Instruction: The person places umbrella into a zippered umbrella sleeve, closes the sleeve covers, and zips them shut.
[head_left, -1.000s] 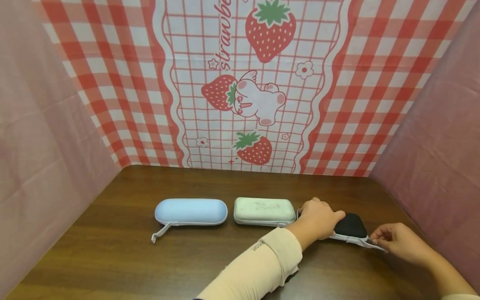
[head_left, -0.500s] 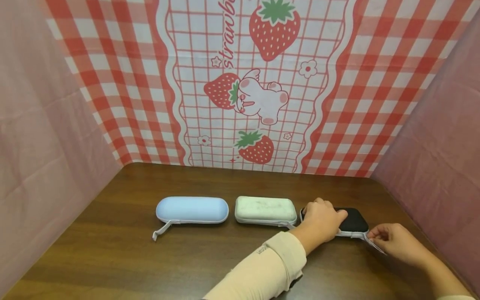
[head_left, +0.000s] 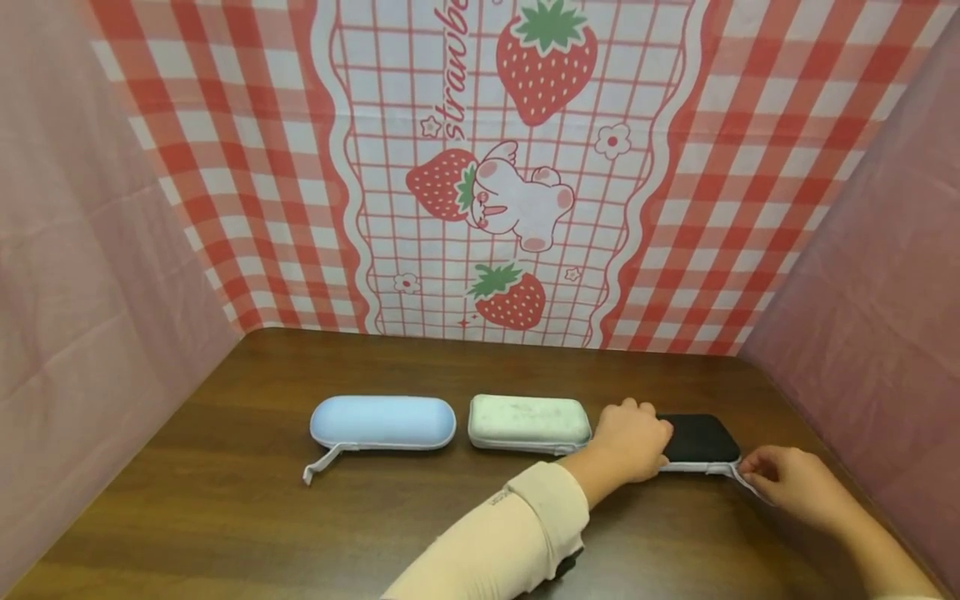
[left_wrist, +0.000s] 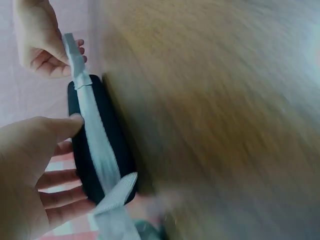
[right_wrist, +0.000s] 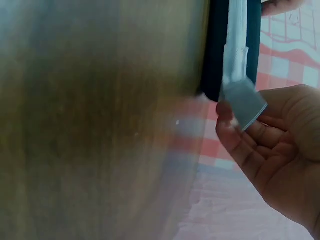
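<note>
A black zippered case (head_left: 701,439) with a pale zipper band lies at the right of the wooden table. My left hand (head_left: 630,442) grips its left end; in the left wrist view the thumb is on one side (left_wrist: 75,122) and the fingers curl round the other. At the right end, my right hand (head_left: 795,483) has thumb and fingertips pinched together at the corner, where the zipper ends. The small pull between them is mostly hidden. A pale fabric strap (right_wrist: 244,102) hangs from that end in front of the right fingers.
A pale green case (head_left: 528,421) lies just left of my left hand, with its strap partly behind my wrist. Farther left lies a light blue case (head_left: 382,421) with a strap (head_left: 322,464) hanging forward. Pink cloth walls (head_left: 870,292) flank the table; checked cloth hangs behind.
The black case has gone from tilted to lying flatter. My left hand has slid left along it, showing more of its top. My right hand stays at the right corner.
</note>
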